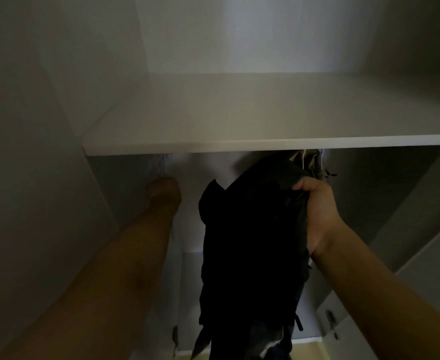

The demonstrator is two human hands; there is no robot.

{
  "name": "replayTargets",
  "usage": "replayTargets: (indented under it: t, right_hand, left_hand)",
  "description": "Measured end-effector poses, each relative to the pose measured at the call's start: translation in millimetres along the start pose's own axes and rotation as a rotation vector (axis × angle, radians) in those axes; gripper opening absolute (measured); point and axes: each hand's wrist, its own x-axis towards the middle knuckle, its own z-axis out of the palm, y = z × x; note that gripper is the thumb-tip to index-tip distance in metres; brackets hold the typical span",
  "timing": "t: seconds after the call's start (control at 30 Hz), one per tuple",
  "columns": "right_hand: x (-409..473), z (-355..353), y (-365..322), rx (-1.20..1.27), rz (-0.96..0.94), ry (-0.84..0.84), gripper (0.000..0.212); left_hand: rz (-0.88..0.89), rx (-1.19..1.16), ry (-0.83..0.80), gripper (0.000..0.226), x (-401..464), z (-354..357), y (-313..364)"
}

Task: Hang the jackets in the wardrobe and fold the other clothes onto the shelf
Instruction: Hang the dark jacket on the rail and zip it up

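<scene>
A black jacket (252, 245) hangs lengthwise inside the dim wardrobe, below the white shelf (239, 146). My right hand (317, 214) is shut on its upper right side, near the shoulder. A greyish-green garment (309, 162) with white cords hangs just behind it, partly hidden under the shelf edge. My left hand (164, 190) reaches up under the shelf to the left of the jacket, its fingers hidden in shadow. The rail is not visible.
The wardrobe's left wall (31, 178) and right wall (421, 190) close in on both sides. Door hinges (332, 323) show at the lower right and lower left. A strip of yellowish floor (309, 350) lies at the bottom.
</scene>
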Motion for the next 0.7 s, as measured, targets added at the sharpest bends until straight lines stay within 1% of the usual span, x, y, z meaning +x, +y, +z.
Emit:
replayTargets:
  t: [0.07,0.17,0.27,0.33,0.37,0.47,0.5,0.53,0.63,0.7]
  right_hand:
    - [2.2,-0.1,-1.1,-0.001,0.011,0.009,0.019]
    - [4.3,0.2,-3.9,0.007,0.012,0.018,0.025]
    - [6.3,2.9,-5.0,-0.004,0.021,0.019,0.029]
    - [7.7,3.2,-5.2,-0.032,0.022,0.025,0.035]
    - [8.7,3.1,-5.3,-0.044,0.026,0.027,0.034]
    - [9.2,3.5,-5.2,-0.076,0.047,0.022,0.016]
    - [9.4,3.1,-5.3,-0.087,0.053,0.013,0.013]
    - [9.4,2.7,-5.7,-0.095,0.055,0.005,0.014]
    - [9.3,5.2,-4.7,-0.115,0.068,-0.011,0.015]
    - [9.4,9.6,-2.5,-0.127,0.082,-0.02,0.015]
  left_hand:
    - [-0.006,0.031,-0.022,0.032,3.3,3.4,-0.6]
    - [-0.05,0.036,-0.05,0.041,9.7,6.3,-5.7]
    - [-0.033,-0.005,-0.048,0.045,16.2,7.4,-8.6]
    - [-0.052,-0.035,-0.026,0.044,20.4,6.0,-7.0]
    - [-0.071,-0.056,-0.017,0.045,21.7,5.2,-6.4]
    - [-0.088,-0.144,-0.001,0.059,29.1,7.8,-8.0]
    - [-0.088,-0.16,-0.004,0.064,31.8,8.8,-8.8]
    - [-0.089,-0.17,-0.005,0.065,33.6,9.3,-9.1]
    - [-0.1,-0.229,0.016,0.058,35.7,10.1,-9.6]
    - [-0.119,-0.262,0.006,0.06,33.8,10.6,-7.5]
